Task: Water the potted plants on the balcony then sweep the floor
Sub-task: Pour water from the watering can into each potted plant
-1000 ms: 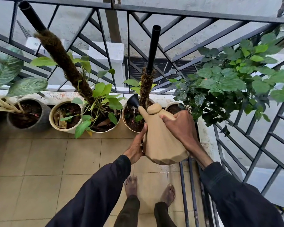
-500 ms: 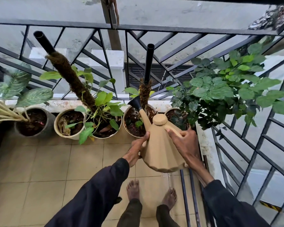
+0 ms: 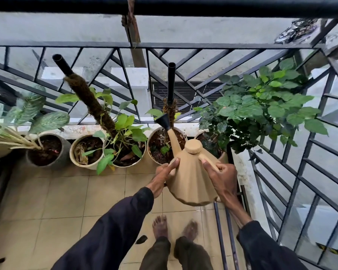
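Observation:
I hold a tan faceted watering can (image 3: 191, 176) with both hands above the tiled floor. My right hand (image 3: 221, 177) grips its handle; my left hand (image 3: 163, 177) presses against its left side. The black spout tip (image 3: 163, 121) points up and away over a white pot (image 3: 160, 145) with dark soil and a short moss pole. To its left stands a white pot with a leafy climber (image 3: 123, 141) on a tall moss pole. A bushy green plant (image 3: 258, 110) fills the corner on the right.
A cream pot (image 3: 80, 151) with dry leaves and a grey pot (image 3: 47, 151) with striped leaves stand further left. A black metal railing (image 3: 183, 45) runs behind and along the right side. My bare feet (image 3: 174, 227) stand on beige tiles. A dark scrap (image 3: 141, 239) lies on the floor.
The can has tipped back more upright and come slightly toward me, its spout lifting away from the soil. The view has tilted up, showing more railing.

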